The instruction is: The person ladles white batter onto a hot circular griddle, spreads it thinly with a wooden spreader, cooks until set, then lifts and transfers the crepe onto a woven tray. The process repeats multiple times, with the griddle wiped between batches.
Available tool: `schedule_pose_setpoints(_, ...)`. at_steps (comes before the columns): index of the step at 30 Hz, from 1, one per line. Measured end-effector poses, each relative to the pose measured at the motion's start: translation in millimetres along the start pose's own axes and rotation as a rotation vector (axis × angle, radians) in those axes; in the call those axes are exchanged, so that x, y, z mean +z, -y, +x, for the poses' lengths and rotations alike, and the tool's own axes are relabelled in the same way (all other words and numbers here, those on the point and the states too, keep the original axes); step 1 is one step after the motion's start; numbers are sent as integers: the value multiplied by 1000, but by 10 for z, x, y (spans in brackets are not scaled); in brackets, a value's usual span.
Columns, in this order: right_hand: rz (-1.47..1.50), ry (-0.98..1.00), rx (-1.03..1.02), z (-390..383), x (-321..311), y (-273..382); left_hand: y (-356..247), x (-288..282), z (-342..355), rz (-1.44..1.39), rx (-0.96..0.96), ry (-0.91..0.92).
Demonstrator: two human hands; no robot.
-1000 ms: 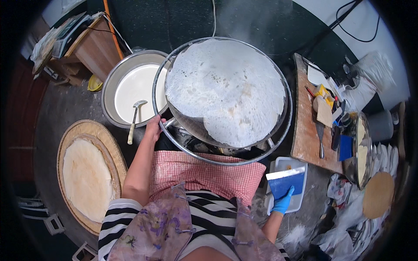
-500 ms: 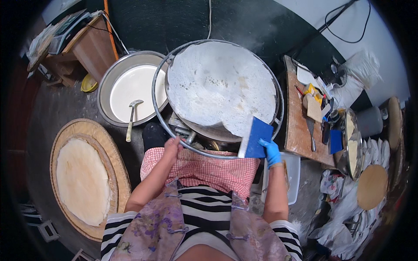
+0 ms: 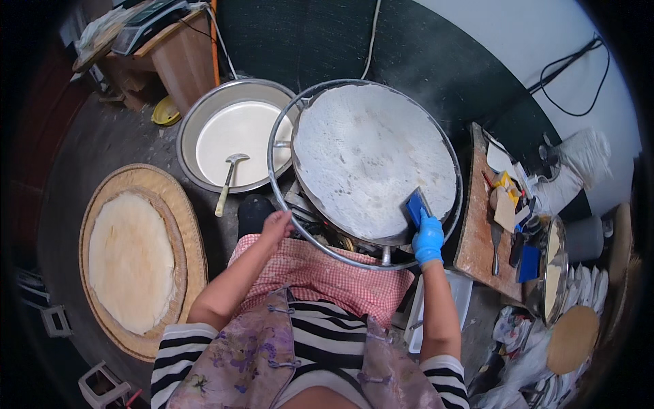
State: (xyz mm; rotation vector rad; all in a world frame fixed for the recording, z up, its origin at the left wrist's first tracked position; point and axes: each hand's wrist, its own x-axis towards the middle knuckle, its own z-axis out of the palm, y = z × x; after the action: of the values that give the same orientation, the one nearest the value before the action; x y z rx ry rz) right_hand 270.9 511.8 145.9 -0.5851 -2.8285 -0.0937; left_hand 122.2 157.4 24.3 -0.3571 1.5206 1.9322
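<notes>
Right hand (image 3: 428,240) closed on 1 scraper (image 3: 415,207), near-right of 1 sheet (image 3: 371,157). Left hand (image 3: 275,228) curled at ring (image 3: 271,160), grip unclear; ring between it and sheet. 1 basin (image 3: 212,109), 1 ladle (image 3: 222,198) left; 1 board (image 3: 473,235) right.

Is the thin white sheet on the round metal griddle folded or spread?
Spread: the thin white sheet covers most of the griddle, unfolded.

I record the grey floor (image 3: 129,146) bearing a yellow bowl (image 3: 166,112) and a wooden cabinet (image 3: 182,71), a flat device (image 3: 146,31) atop the latter. On the worn wooden board (image 3: 470,240), my remote feed shows a metal spatula (image 3: 496,236), a blue flat piece (image 3: 528,264) and overlapping smaller items (image 3: 503,180) I cannot fully identify.
</notes>
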Motion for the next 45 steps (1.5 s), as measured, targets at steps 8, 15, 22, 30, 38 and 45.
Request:
schedule_pose_setpoints(8, 862, 222, 341, -323, -750, 230, -392, -148, 507, -65, 79, -28)
schedule_pose_setpoints(15, 706, 151, -301, -637, -822, 1288, 795, 288, 44, -183, 31, 133)
schedule_pose_setpoints(22, 519, 305, -391, -485, -546, 1799, 1270, 468, -289, 452, 911, 740)
schedule_pose_setpoints(30, 350, 275, -419, -220, -219, 1949, 302, 171, -273, 14, -270, 269)
schedule_pose_setpoints(38, 341, 288, -390, 296, 32, 2404, -670, -240, 655, -174, -15, -6)
schedule_pose_setpoints(45, 389, 193, -364, 565, 160, 2398, 251, 171, 80, -93, 19, 23)
